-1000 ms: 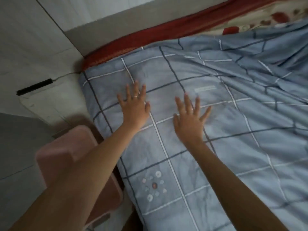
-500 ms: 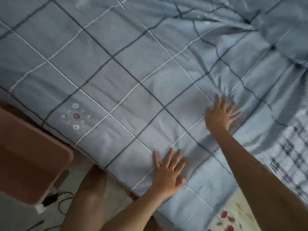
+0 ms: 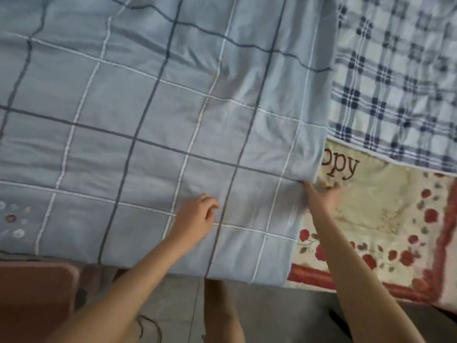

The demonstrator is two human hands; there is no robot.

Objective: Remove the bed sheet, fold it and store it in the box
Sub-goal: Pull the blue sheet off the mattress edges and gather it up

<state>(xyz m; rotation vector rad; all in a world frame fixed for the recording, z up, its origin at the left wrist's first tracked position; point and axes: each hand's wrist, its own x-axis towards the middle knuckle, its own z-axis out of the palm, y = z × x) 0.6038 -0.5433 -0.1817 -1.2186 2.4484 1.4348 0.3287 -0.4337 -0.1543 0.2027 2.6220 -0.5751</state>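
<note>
Nearest, at 6 o'clock, a bare leg (image 3: 222, 315) stood on the grey tiled floor (image 3: 178, 300). At 8 o'clock the reddish-brown box (image 3: 34, 300) sat just beside the bed's edge, below the hanging hem of the bed sheet (image 3: 148, 107).

Both bare forearms reached up over that hem. The left hand (image 3: 196, 215) rested near the middle of the view on the sheet, its fingers loosely curled and no cloth bunched in them. The right hand (image 3: 321, 198), towards 3 o'clock of the left, lay at the sheet's right edge with its thumb touching the fold. It was blurred, so whether it pinched the cloth could not be told.

The pale blue sheet, crossed by dark and white lines, lay flat from the centre out to 9 and 12 o'clock, with a small embroidered motif (image 3: 12, 219) at 9 o'clock. At 4 o'clock a cream blanket (image 3: 371, 219) with red flowers lay uncovered. Farthest, at 2 o'clock, a blue-and-white checked cloth (image 3: 395, 82) overlapped it.
</note>
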